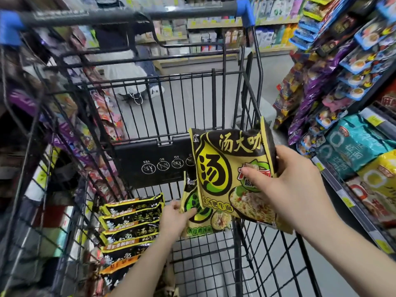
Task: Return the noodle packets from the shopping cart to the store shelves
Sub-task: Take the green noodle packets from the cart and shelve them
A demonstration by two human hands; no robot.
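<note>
My right hand [293, 187] grips a yellow and black noodle packet [227, 166], held up over the right rim of the black wire shopping cart [162, 99]. Lower inside the cart, my left hand [177, 215] holds a second yellow and green noodle packet [199, 221] by its left edge, partly hidden behind the first packet. A row of several black and yellow noodle packets [130, 226] stands on edge along the cart's left side.
Store shelves on the right [351, 116] hold teal, yellow, purple and blue noodle packets, close beside the cart. More packets fill shelves on the left [70, 133]. Beyond the cart, a person's legs and a white bag [132, 78] stand in the aisle.
</note>
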